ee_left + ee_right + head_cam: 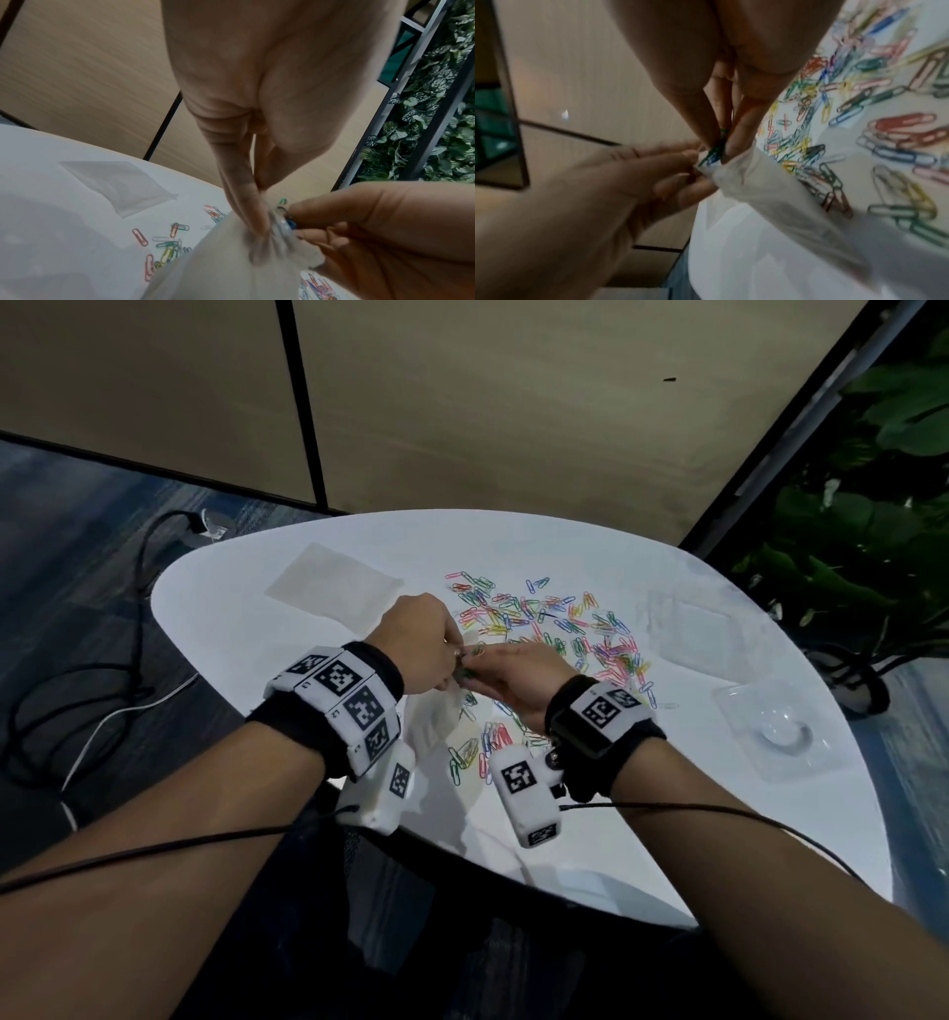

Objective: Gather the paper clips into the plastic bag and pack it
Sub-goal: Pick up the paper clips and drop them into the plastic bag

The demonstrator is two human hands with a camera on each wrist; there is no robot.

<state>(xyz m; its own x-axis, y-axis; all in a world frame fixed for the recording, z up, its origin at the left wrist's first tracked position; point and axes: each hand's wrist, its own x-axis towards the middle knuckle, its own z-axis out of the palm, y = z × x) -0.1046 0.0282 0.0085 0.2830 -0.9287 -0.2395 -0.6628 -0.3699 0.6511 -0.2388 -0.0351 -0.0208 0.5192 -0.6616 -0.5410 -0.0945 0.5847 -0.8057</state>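
Note:
A clear plastic bag (436, 716) hangs just above the white table (565, 855). My left hand (452, 660) pinches its bunched mouth (259, 241) from the left. My right hand (470, 674) pinches a few green and blue paper clips (714, 152) right at that mouth, fingertips touching the plastic. In the left wrist view the same paper clips (284, 215) show between the two hands. Many coloured loose clips (554, 624) lie spread behind and to the right of the hands, and a smaller clip heap (488, 747) lies under my right wrist.
A second flat clear bag (334, 582) lies at the table's far left. Another clear plastic sheet (693, 629) lies at the right, with a clear shallow tray (780, 737) nearer the right edge. Cables (102, 690) run over the floor on the left. Plants (873, 531) stand to the right.

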